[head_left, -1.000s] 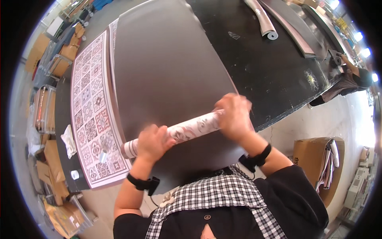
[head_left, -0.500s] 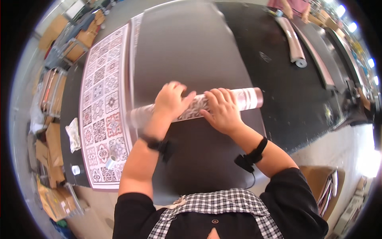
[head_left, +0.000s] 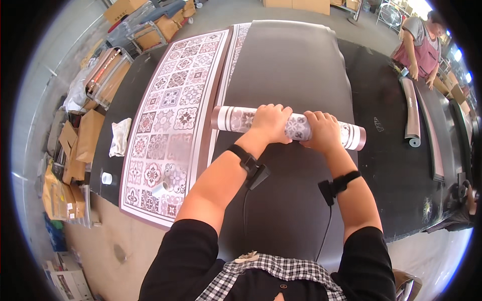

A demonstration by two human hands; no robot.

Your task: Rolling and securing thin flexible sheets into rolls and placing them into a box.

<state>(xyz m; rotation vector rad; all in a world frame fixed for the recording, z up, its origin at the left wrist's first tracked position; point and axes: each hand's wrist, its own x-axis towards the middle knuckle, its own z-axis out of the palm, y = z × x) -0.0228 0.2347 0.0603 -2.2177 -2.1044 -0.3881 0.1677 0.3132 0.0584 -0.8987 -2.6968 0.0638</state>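
A mat roll [head_left: 233, 119] with a tile pattern of pink, grey and white lies crosswise in front of me, over a dark smooth sheet [head_left: 291, 65]. My left hand [head_left: 271, 124] is closed round the roll left of its middle. Just right of the middle, my right hand [head_left: 323, 131] wraps over it too, thumb toward the left hand. Both ends of the roll stick out past my hands, the right one slightly nearer to me. The dark sheet shows on the far and near sides of the roll. Its join with the roll is hard to make out.
Flat on the left lies a patterned mat [head_left: 170, 95] with a small white roll [head_left: 160, 189] on it. A white cloth [head_left: 119, 137] and a white cylinder [head_left: 107, 178] sit beside it. At right are a rolled mat [head_left: 411, 110] and a person [head_left: 419, 47] in a pink apron.
My left hand, lifted and blurred before, now grips the roll. The right hand has turned to wrap it. The whole view has shifted, bringing more of the table's far end and the other person into sight.
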